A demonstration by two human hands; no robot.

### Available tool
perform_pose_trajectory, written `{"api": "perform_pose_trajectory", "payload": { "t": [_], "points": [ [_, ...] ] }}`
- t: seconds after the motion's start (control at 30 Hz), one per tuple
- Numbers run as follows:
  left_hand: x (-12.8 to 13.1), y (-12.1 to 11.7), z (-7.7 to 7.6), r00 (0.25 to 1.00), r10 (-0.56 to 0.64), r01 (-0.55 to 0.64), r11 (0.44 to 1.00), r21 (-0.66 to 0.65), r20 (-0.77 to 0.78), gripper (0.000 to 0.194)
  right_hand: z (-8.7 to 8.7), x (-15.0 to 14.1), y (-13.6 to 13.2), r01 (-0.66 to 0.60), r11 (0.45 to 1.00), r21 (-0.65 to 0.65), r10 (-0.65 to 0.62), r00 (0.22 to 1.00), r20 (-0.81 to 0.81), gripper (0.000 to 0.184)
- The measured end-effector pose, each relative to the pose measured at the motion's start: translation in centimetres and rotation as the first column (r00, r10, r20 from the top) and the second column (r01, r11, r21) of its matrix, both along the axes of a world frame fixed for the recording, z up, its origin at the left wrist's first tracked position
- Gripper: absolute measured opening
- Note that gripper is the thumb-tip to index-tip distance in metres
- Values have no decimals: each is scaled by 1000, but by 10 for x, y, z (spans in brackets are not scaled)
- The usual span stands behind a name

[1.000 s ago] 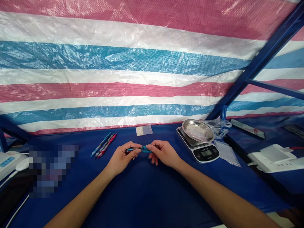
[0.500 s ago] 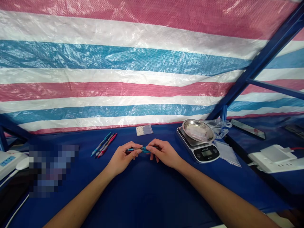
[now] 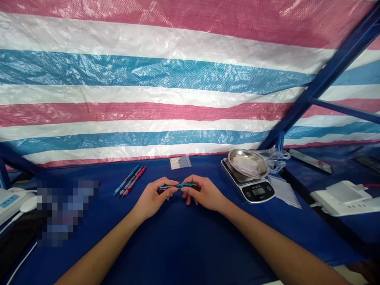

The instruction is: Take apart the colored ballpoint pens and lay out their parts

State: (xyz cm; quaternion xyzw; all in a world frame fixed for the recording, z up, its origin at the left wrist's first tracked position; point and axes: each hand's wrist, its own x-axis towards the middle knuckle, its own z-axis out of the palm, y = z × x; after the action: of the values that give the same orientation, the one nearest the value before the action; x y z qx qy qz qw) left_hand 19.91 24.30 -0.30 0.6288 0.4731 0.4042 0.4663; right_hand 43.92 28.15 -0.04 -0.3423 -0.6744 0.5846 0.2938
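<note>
Between both hands, a blue pen (image 3: 187,185) with a dark section on its left half lies crosswise above the blue tabletop (image 3: 184,245). My left hand (image 3: 154,196) is closed around the dark end, thumb and fingers pinching near the middle. My right hand (image 3: 206,192) pinches the blue half, with the thumb in front and the fingers curled below. Part of the pen is hidden by the fingers. To the left lie several pens: a blue pen (image 3: 126,180), a dark pen (image 3: 130,183) and a pink pen (image 3: 134,182).
A small bag of pale pellets (image 3: 180,162) lies at the back. On the right are a digital scale (image 3: 258,192) bearing a metal dish (image 3: 248,174), clear plastic bags (image 3: 284,192), a phone (image 3: 310,161) and a power strip (image 3: 341,198). A striped tarp (image 3: 148,111) hangs behind.
My right thumb and fingers have shifted their grip on the pen, so more of its blue half shows. My left hand stays almost where it was.
</note>
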Motion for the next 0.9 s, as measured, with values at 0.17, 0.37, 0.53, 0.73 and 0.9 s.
{"api": "perform_pose_trajectory", "payload": {
  "t": [0.17,0.37,0.53,0.73,0.9],
  "points": [
    [-1,1,-3,1000,3,-3,1000,10,19,33,-1,1,0,-5,1000,30,6,999,-38,38],
    [-3,1,-2,999,-11,11,1000,5,33,31,0,-1,-1,-5,998,-61,1,998,-64,36],
    [1,-2,1,998,-22,25,998,55,-62,26,3,-1,-3,90,996,9,-89,992,-93,35],
    [2,-6,-1,997,-27,34,994,105,-71,29,6,-1,-6,94,995,32,-85,973,-215,47],
    [-3,0,-7,981,85,-90,996,22,174,44,2,1,-3,99,992,75,-85,981,-173,42]
  ]
}}
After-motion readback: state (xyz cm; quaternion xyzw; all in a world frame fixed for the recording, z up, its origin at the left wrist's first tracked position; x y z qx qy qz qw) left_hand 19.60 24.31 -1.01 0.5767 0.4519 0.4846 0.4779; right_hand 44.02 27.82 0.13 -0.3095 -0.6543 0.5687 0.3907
